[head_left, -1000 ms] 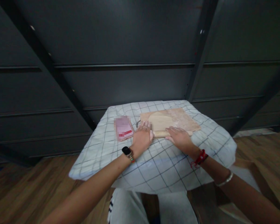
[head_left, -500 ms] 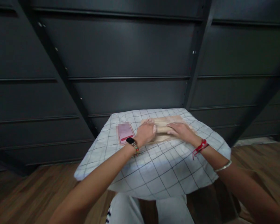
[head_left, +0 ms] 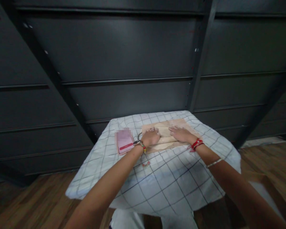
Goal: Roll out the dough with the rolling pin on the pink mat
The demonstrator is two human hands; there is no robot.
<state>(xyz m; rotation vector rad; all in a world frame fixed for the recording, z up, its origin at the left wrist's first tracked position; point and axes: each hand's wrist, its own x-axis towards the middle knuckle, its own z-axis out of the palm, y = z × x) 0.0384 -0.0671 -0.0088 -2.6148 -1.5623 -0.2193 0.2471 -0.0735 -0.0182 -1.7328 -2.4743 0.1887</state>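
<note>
A wooden board point(head_left: 178, 122) lies on a table under a white checked cloth point(head_left: 162, 178). Pale flattened dough point(head_left: 163, 145) shows on the board's near part. A rolling pin point(head_left: 166, 133) lies across the board between my hands. My left hand point(head_left: 151, 136), with a watch and beaded band at the wrist, curls its fingers over the pin's left end. My right hand point(head_left: 181, 133), a red thread at the wrist, lies flat on the pin's right part with fingers stretched forward.
A pink phone point(head_left: 124, 142) lies on the cloth just left of my left hand. Dark panelled wall with slanted metal beams point(head_left: 200, 63) stands right behind the table. Wooden floor point(head_left: 26, 197) surrounds it. My pale trousers point(head_left: 124, 221) show below the table's front edge.
Both hands pushed the rolling pin away from me, from the board's near edge toward its far part. The phone stayed put.
</note>
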